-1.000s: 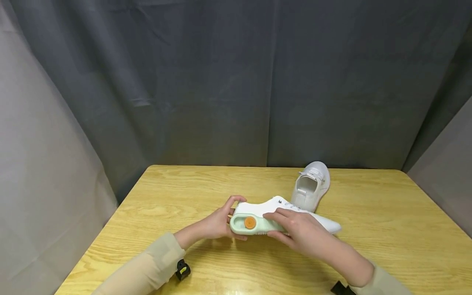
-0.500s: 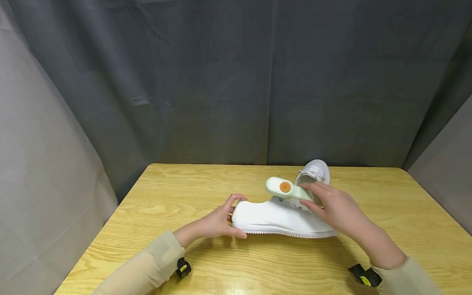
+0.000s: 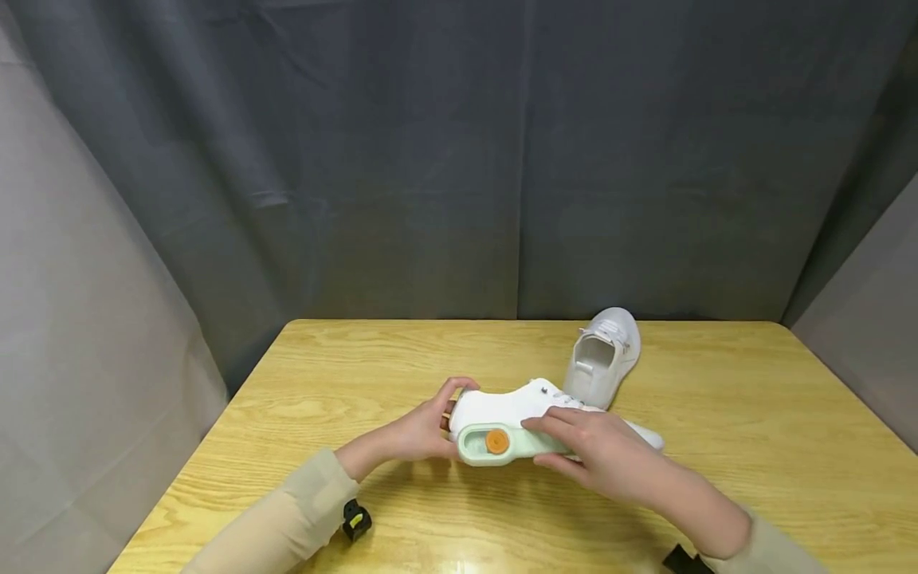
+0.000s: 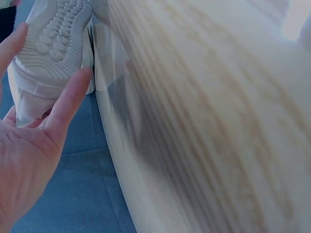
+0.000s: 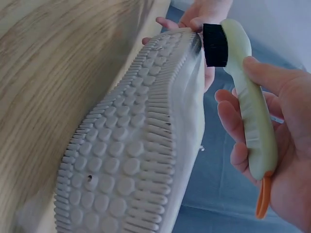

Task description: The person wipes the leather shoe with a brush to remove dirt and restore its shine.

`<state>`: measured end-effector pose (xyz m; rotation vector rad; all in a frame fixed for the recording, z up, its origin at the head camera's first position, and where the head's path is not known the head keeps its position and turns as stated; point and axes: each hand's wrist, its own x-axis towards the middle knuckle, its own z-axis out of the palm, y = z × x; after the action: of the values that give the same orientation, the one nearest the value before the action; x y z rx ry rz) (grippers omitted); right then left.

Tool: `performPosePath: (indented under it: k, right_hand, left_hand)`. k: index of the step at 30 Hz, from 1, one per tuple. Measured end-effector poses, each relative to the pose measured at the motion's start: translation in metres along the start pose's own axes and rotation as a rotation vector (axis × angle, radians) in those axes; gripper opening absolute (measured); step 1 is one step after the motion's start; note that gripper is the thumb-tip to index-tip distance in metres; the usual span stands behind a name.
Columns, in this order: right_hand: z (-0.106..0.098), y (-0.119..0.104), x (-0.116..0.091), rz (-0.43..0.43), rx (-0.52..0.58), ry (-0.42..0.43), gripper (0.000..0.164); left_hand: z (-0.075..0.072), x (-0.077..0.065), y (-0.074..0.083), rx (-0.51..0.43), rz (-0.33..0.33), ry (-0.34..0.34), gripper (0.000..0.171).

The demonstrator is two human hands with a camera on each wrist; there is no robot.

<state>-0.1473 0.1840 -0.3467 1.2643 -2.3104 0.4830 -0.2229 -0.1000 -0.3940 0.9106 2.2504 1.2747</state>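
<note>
A white lace-up shoe [image 3: 495, 405] is held on its side-on edge above the wooden table, toe to the right. My left hand [image 3: 419, 430] grips its heel, with thumb and fingers spread around the back. My right hand [image 3: 610, 453] holds a pale green shoe brush [image 5: 252, 116] with an orange button [image 3: 497, 441]. Its black bristles [image 5: 215, 45] are at the heel's near side; whether they touch it I cannot tell. In the right wrist view the ridged sole [image 5: 116, 141] faces the camera. The left wrist view shows the shoe's underside [image 4: 60, 29] beyond my left hand.
A second white shoe [image 3: 612, 381] stands behind the held one, toe away from me. The wooden table [image 3: 344, 367] ends at a dark grey curtain [image 3: 402, 199]. Pale cloth panels [image 3: 86, 319] hang at the sides.
The brush was at the heel a second ago, then rose rightward over the laces, uncovering the shoe's side. Now it is back low against the heel end. My left hand has barely moved.
</note>
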Motion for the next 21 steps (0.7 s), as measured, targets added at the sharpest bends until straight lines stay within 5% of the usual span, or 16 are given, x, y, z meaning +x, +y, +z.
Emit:
performPosePath:
  k: [6,16,21]
  right_hand:
    - [0.0,0.002,0.0,0.057,0.001,-0.036,0.033]
    - [-0.031,0.036,-0.009,0.438,-0.073,-0.032,0.04]
    - [-0.035,0.034,-0.013,0.371,-0.05,0.019,0.043]
  left_hand:
    - [0.001,-0.002,-0.001,-0.022,-0.003,-0.003,0.09]
    - [0.001,-0.006,0.001,-0.026,-0.038,0.021,0.085]
    - [0.0,-0.007,0.001,-0.016,-0.045,0.017,0.086]
